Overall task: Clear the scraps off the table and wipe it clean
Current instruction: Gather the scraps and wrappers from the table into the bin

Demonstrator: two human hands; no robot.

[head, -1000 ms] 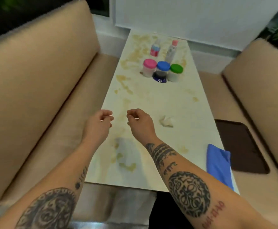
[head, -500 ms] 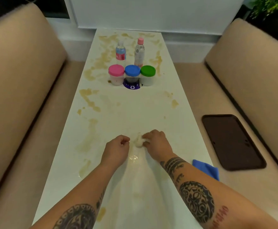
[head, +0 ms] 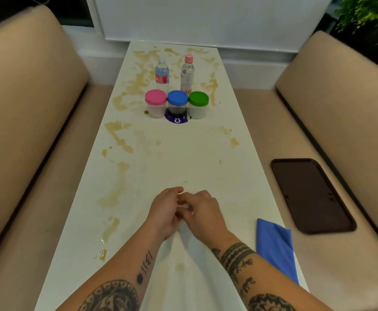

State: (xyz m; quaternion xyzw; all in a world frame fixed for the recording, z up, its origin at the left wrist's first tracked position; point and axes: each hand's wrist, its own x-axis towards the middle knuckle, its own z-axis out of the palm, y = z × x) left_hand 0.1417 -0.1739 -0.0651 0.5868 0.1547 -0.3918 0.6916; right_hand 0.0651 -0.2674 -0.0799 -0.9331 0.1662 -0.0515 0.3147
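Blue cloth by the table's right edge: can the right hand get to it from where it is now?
Probably yes. The blue cloth lies just right of the right hand with bare table between them. But that hand and the left hand seem to be holding a small white scrap, so it is not free.

Your left hand (head: pixel 164 213) and right hand (head: pixel 202 213) meet over the white table (head: pixel 179 158), fingers curled together around a small white scrap (head: pixel 186 206), barely visible between them. Tan stains (head: pixel 118 135) streak the tabletop. A folded blue cloth (head: pixel 276 245) lies at your right on the table's edge.
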